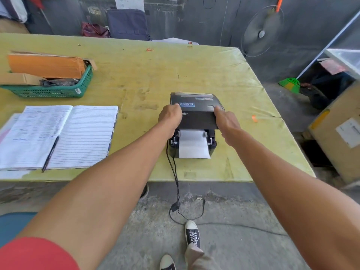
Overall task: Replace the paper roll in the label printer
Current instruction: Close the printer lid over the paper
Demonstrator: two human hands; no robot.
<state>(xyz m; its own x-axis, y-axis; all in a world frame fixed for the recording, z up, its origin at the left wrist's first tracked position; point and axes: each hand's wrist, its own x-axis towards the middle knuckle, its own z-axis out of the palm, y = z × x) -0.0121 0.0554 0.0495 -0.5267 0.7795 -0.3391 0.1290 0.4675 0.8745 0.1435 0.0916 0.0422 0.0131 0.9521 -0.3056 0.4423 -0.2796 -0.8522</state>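
Observation:
A black label printer (194, 149) stands near the front edge of the yellow-green table (175, 71). Its lid (196, 114) is tilted partly up over the base. White label paper (192, 144) runs from under the lid out over the printer's front. My left hand (169, 115) grips the lid's left side. My right hand (227, 121) grips the lid's right side, with fingers on its top near a round button. The roll inside is hidden by the lid.
An open ruled notebook (58, 135) with a pen (50, 152) lies at the left. A green basket (52, 88) holding orange envelopes stands at the far left. Black cables (175, 182) drop from the printer over the table edge. A cardboard box (339, 131) stands right of the table.

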